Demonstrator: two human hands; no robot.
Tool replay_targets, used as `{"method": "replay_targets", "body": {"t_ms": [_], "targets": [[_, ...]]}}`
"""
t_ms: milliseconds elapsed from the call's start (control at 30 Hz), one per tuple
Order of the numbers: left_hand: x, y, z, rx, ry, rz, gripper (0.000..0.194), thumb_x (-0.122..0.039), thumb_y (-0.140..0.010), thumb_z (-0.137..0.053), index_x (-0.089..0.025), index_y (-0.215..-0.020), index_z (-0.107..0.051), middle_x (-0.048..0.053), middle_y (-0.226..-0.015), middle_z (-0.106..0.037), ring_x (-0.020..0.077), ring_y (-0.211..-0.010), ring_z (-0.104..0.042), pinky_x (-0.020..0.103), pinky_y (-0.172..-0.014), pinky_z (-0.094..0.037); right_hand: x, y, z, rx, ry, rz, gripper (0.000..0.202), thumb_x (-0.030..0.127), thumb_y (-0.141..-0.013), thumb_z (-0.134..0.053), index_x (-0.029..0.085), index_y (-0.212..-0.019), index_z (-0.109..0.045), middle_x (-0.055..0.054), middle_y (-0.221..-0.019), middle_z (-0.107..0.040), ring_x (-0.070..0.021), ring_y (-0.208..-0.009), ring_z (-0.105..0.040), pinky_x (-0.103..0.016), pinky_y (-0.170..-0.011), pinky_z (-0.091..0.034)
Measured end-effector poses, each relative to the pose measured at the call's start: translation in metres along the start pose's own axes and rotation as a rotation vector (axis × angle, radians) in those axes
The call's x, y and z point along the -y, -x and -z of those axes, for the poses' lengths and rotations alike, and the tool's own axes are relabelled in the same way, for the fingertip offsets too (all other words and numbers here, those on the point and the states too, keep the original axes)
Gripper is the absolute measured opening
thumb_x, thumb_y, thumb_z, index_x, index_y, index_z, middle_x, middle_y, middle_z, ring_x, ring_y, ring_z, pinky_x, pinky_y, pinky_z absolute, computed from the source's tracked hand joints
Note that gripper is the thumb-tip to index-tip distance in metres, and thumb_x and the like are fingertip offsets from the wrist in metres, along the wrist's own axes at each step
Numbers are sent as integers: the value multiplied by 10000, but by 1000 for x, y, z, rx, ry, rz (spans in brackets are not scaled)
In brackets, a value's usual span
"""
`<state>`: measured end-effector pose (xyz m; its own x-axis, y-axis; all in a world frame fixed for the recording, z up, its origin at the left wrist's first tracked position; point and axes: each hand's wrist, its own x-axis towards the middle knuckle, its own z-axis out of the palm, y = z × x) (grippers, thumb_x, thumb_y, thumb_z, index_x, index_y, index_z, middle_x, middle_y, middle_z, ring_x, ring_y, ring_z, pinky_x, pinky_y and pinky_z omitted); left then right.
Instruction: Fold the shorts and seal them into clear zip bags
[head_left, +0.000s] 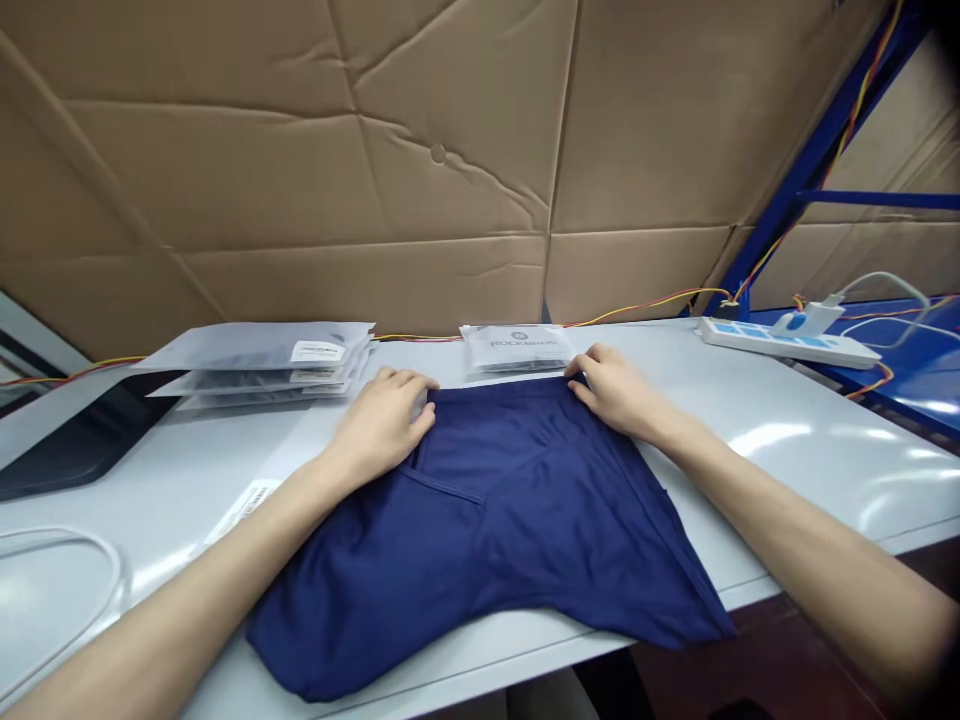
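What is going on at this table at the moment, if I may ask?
A person has both hands on a navy garment spread on the white table. The right hand grips its far right corner; the left hand is at the far left one. Beyond the left hand lies a stack of packages, and a single package sits just past the garment's far edge.

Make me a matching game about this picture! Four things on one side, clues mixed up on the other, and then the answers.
Things:
1. garment
2. power strip
3. pile of packets
4. cardboard

Clues:
A. brown, behind the table
B. stacked, back left
C. dark blue, held by the left hand and right hand
D. white, back right

Answers: 1-C, 2-D, 3-B, 4-A
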<state>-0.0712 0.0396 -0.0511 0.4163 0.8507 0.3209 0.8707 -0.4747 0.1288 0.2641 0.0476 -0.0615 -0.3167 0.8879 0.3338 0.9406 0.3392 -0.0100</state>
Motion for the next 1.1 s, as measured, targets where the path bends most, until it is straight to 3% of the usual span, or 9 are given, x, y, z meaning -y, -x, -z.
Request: {"method": "replay_targets", "body": {"t_ms": [200,333,400,500,600,833,967,1100], "targets": [[-2,-4,14,-111,81,67,202,-317,-866,-478,-220,-975,-618,85,-1032,-722,290,-1066,-637,444,-943,-518,2,-3,9,-194,-49,-33,96,247,-926,-543,204,-944,-626,-130,-1024,-643,-308,-1012,-610,-451,-910,-512],[-5,-1,32,-163,273,102,143,-322,-817,-515,-236,-924,-554,58,-1025,-721,266,-1042,-679,414,-950,-511,4,2,28,-374,-274,27,38,225,-860,-583,235,-874,-549,-81,-998,-695,-279,-1004,-623,-441,-918,-495],[-7,4,42,-102,370,71,183,-332,-813,-542,-241,-972,-541,47,-1048,-732,260,-1058,-687,406,-965,-504,4,8,37,-335,-410,82,91,193,-810,-597,242,-854,-534,-46,-961,-712,-247,-955,-646,-406,-892,-497],[-13,11,52,85,438,17,269,-390,-875,-521,-249,-1098,-573,27,-987,-768,259,-1001,-703,407,-929,-513,4,18,47,-112,-503,123,84,165,-792,-582,242,-788,-548,1,-819,-696,-202,-809,-658,-356,-805,-494],[-19,15,54,220,377,-12,315,-457,-940,-448,-253,-1064,-653,12,-881,-788,254,-894,-712,419,-929,-507,6,23,49,70,-491,122,113,165,-817,-570,235,-729,-573,16,-755,-697,-179,-740,-645,-333,-761,-483],[-21,11,42,155,212,-44,433,-514,-965,-379,-259,-864,-714,38,-952,-792,276,-1003,-682,435,-951,-499,9,20,39,55,-358,125,160,262,-899,-584,240,-768,-671,-26,-822,-739,-211,-816,-656,-366,-837,-502],[-16,11,35,82,143,-15,422,-511,-954,-416,-260,-987,-754,61,-1003,-756,275,-1015,-665,448,-979,-505,8,19,33,8,-267,19,195,296,-949,-542,245,-850,-701,-56,-878,-737,-246,-896,-665,-380,-833,-523],[-13,12,31,83,103,-16,415,-488,-967,-438,-265,-1105,-760,81,-1134,-708,264,-1070,-647,454,-1044,-485,5,18,29,22,-243,-29,184,310,-969,-533,234,-959,-700,-77,-948,-745,-268,-992,-652,-403,-871,-526]]}}
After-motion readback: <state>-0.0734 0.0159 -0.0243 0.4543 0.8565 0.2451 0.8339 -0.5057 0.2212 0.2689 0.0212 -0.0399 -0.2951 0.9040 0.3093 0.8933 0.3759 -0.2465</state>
